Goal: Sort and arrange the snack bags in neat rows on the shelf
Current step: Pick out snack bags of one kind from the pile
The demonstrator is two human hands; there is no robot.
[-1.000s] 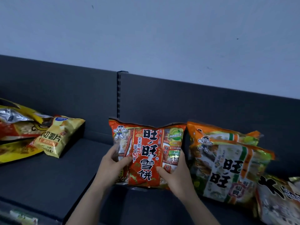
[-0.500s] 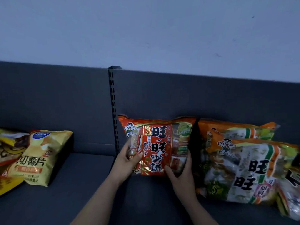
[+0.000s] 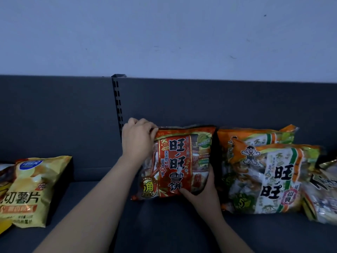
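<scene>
On the shelf [image 3: 91, 207], I stand the red snack bag [image 3: 182, 161] upright beside the orange bags [image 3: 264, 170], left hand [image 3: 138, 141] pinching its top corner, right hand [image 3: 202, 190] gripping its bottom corner, to square the row.

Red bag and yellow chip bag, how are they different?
The red rice cracker bag is red and orange; the yellow potato chip bag is yellow. The left hand and right hand grip the red rice cracker bag; no hand touches the yellow potato chip bag. Both sit on the dark shelf.
</scene>
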